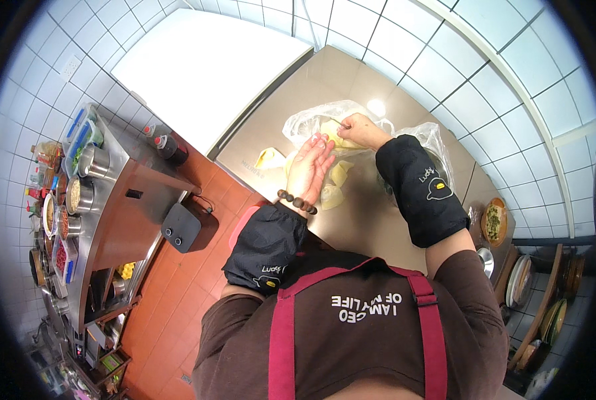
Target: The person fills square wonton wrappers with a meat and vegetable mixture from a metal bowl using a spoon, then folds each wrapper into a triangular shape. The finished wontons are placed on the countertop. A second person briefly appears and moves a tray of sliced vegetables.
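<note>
My right hand (360, 131) pinches a thin stick (339, 123) over a stack of pale yellow dough wrappers (330, 131). The stack lies on a crumpled clear plastic bag (298, 121). Beside it, my left hand (310, 167) is held palm up with its fingers stretched out, and white residue shows on the fingertips. No object is visible in that palm. Folded yellow dough pieces rest on the steel worktop (368, 220): one piece (270, 158) left of my left hand, others (340, 171) to its right. Another pale piece is partly hidden behind my left hand.
A second clear plastic bag (435, 137) sits beyond my right sleeve. The white chest-like appliance (213, 70) adjoins the worktop at upper left. An orange-rimmed dish (494, 222) stands at the right. Across the tiled floor, a steel counter (112, 200) carries pots and containers.
</note>
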### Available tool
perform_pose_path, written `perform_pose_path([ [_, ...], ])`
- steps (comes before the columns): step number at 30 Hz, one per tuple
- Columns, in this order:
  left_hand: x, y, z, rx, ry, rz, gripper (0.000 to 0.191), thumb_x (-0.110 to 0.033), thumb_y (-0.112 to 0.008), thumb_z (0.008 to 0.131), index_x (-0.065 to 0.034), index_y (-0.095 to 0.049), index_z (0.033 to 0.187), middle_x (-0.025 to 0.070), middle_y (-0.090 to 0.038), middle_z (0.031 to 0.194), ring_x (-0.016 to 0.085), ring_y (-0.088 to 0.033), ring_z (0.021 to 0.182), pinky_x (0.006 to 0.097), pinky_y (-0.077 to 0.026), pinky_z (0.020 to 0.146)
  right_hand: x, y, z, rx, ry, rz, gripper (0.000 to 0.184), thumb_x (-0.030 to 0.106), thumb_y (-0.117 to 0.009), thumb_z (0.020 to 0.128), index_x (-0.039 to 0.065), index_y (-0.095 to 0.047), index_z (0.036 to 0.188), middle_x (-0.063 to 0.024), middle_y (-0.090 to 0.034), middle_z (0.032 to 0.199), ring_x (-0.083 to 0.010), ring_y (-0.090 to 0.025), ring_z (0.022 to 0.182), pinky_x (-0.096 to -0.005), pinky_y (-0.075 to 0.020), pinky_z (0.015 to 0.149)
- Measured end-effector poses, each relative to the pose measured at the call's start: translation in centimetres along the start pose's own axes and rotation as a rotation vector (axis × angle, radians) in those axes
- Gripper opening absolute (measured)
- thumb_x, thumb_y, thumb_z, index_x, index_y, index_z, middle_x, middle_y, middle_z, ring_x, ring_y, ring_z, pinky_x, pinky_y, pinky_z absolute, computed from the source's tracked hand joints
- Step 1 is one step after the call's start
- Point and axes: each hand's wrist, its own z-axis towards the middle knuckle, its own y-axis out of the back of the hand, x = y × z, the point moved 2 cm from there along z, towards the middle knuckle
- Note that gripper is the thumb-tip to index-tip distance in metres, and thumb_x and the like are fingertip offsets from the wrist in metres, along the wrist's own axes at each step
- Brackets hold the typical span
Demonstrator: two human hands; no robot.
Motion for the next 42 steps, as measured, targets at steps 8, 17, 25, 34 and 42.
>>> perform_pose_path([
  [8, 2.3, 1.7, 3.6, -0.017, 0.073, -0.089, 0.024, -0.011, -0.057, 0.086, -0.0084, -0.049, 0.109, 0.0031, -0.055, 0.102, 0.021, -0.053, 0.098, 0.0335, -0.045, 0.085, 1.3, 2.6, -1.2, -0.145, -0.075, 0.316, 0.024, 0.022, -0.061, 0.072, -0.002, -0.064, 0.076, -0.0122, -0.062, 0.066, -0.0201, -0.059, 0.065, -0.0316, -0.0456, 0.063],
  [17, 1.7, 0.4, 2.0, -0.061, 0.026, 0.033, 0.044, -0.012, -0.057, 0.086, -0.0057, -0.040, 0.126, 0.0048, -0.048, 0.116, 0.022, -0.045, 0.109, 0.0353, -0.037, 0.094, 4.8, 7.5, -3.7, -0.362, 0.034, 0.145, 0.023, 0.021, -0.053, 0.078, -0.001, -0.059, 0.079, -0.0106, -0.059, 0.068, -0.0177, -0.056, 0.065, -0.0313, -0.0436, 0.062],
  [25, 2.5, -2.8, -0.7, 0.194, 0.066, -0.048, 0.053, -0.034, -0.057, 0.088, -0.0072, -0.038, 0.130, 0.0073, -0.047, 0.128, 0.021, -0.042, 0.120, 0.0372, -0.030, 0.102, 12.4, 8.7, -10.1, -0.338, 0.104, 0.550, 0.021, 0.022, -0.052, 0.089, 0.002, -0.054, 0.082, 0.0050, -0.045, 0.068, -0.0058, -0.038, 0.062, -0.0224, -0.0344, 0.057],
  [34, 2.3, -5.4, -3.1, 0.380, 0.207, -0.192, 0.050, -0.024, -0.049, 0.093, -0.0008, -0.032, 0.134, 0.0125, -0.041, 0.136, 0.026, -0.040, 0.125, 0.0403, -0.029, 0.106, 8.3, 11.5, -19.6, -0.569, 0.043, 0.152, 0.031, 0.025, -0.045, 0.094, -0.001, -0.059, 0.085, -0.0028, -0.060, 0.080, -0.0111, -0.051, 0.073, -0.0256, -0.0413, 0.069],
  [42, 5.6, -3.3, -5.5, 0.193, 0.524, -0.048, 0.048, -0.023, -0.043, 0.093, 0.0015, -0.034, 0.133, 0.0155, -0.042, 0.135, 0.030, -0.041, 0.124, 0.0426, -0.030, 0.105, -2.1, 6.9, -26.0, -0.391, -0.245, -0.069, 0.019, 0.022, -0.054, 0.088, 0.004, -0.062, 0.087, -0.0114, -0.061, 0.079, -0.0258, -0.057, 0.070, -0.0336, -0.0443, 0.062],
])
